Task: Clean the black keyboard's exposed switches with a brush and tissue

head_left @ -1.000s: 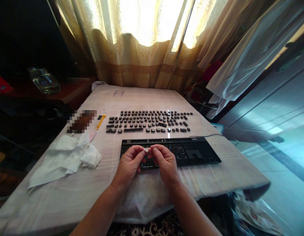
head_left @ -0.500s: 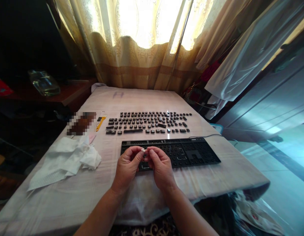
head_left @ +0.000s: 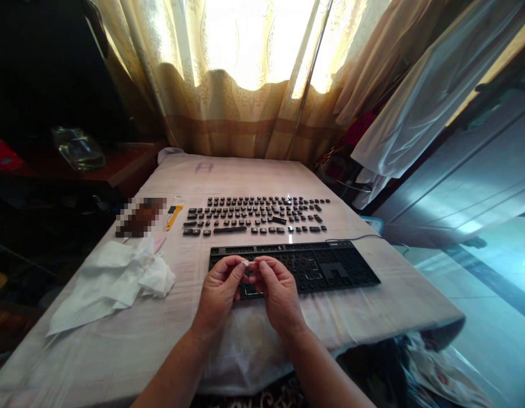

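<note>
My left hand (head_left: 220, 292) and my right hand (head_left: 278, 292) meet in front of me, fingertips pinched together on a small white bit (head_left: 247, 263) whose nature I cannot make out. They hover over the left part of a black keyboard (head_left: 330, 269) with its keycaps removed, lying on the cloth-covered table (head_left: 372, 306). Behind the keyboard, several black keycaps (head_left: 256, 214) lie set out in rows.
Crumpled white tissues (head_left: 113, 277) lie at the left. A yellow-handled tool (head_left: 174, 211) rests beside a blurred patch near the keycaps. A cable (head_left: 359, 237) runs off the keyboard's right end. Curtains (head_left: 245, 85) hang behind the table; a dark side shelf (head_left: 96, 161) stands at left.
Both hands have shifted slightly left and closer to me, still pinching the white bit. The view has tipped a little; nothing on the table has moved.
</note>
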Action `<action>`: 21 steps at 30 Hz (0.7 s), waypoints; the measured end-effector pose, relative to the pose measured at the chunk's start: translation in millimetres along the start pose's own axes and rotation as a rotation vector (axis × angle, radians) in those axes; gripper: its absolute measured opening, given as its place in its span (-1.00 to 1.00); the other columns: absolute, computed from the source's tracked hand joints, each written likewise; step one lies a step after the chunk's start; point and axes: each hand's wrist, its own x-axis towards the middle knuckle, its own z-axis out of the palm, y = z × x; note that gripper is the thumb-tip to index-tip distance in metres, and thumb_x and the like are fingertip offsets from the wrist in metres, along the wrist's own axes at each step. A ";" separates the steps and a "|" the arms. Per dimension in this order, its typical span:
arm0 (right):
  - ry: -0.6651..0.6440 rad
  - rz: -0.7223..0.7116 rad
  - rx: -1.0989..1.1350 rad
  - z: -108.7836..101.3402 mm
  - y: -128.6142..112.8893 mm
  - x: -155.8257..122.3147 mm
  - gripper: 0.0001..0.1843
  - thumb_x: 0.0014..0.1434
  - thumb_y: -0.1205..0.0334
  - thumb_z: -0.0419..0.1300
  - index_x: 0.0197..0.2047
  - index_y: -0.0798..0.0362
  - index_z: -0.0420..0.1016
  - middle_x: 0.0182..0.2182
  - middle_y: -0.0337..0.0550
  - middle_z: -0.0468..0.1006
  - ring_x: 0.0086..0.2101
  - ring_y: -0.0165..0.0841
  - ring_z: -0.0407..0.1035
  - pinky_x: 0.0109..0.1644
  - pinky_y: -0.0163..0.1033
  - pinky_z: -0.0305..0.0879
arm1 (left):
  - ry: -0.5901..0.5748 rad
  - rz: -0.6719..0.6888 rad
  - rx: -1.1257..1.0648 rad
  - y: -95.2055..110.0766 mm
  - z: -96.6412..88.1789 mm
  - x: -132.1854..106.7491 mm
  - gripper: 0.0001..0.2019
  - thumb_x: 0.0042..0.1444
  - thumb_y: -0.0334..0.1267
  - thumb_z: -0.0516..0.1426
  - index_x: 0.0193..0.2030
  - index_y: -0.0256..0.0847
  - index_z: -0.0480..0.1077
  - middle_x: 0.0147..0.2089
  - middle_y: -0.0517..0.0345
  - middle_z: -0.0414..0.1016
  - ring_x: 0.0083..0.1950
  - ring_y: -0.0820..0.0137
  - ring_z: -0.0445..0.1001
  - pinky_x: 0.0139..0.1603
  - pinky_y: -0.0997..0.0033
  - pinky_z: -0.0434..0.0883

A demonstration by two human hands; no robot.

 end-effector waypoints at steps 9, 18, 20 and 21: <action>-0.080 -0.185 -0.144 -4.9 0.6 -2.9 -0.77 0.11 0.03 0.38 -0.32 0.02 0.65 -0.41 -0.14 0.70 -0.54 -0.43 0.47 -0.48 -0.37 0.34 | -0.015 0.002 0.002 0.3 -0.1 -0.8 -0.47 -0.19 0.19 0.39 -0.28 -0.22 0.47 -0.49 0.25 0.48 -0.64 0.62 0.22 -0.69 0.64 0.17; -0.032 -0.316 -0.275 -5.6 -3.5 -6.8 -0.81 0.17 0.06 0.33 -0.30 0.00 0.63 -0.37 -0.12 0.72 -0.47 -0.36 0.52 -0.46 -0.31 0.38 | -0.032 0.001 0.025 -1.3 -3.4 -3.1 -0.50 -0.07 0.22 0.30 -0.26 -0.21 0.44 -0.36 0.16 0.51 -0.47 0.49 0.42 -0.70 0.64 0.24; -0.045 -0.334 -0.299 -6.1 -3.4 -7.6 -0.82 0.19 0.08 0.32 -0.29 0.00 0.63 -0.37 -0.13 0.72 -0.47 -0.35 0.52 -0.44 -0.30 0.40 | -0.041 -0.009 0.033 -0.9 -3.6 -3.7 -0.51 -0.09 0.19 0.33 -0.27 -0.22 0.44 -0.42 0.17 0.50 -0.49 0.49 0.41 -0.70 0.65 0.23; -0.052 -0.341 -0.306 -6.4 -3.0 -7.8 -0.83 0.20 0.09 0.31 -0.28 -0.01 0.63 -0.37 -0.13 0.72 -0.46 -0.35 0.52 -0.42 -0.29 0.40 | -0.044 -0.015 0.036 -0.7 -3.4 -3.8 -0.51 -0.12 0.17 0.35 -0.28 -0.22 0.44 -0.46 0.19 0.48 -0.51 0.49 0.40 -0.70 0.65 0.21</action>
